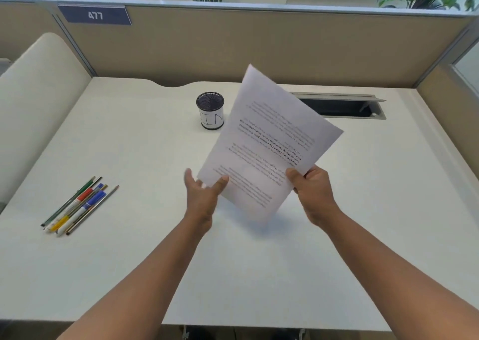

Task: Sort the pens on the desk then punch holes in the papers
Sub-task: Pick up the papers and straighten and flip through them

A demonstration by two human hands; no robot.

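Observation:
A thin stack of printed papers is lifted above the white desk, tilted, with its text upside down to me. My right hand grips its near right edge, thumb on top. My left hand is at the near left corner, thumb touching the sheet and fingers spread and blurred. Several pens and pencils lie side by side at the desk's left. A black mesh pen cup with a white label stands upright behind the papers' left edge. No hole punch is in view.
An open cable hatch is sunk into the desk at the back right. Beige partition walls close the back and right. A cream divider rises on the left. Plants stand behind the partition.

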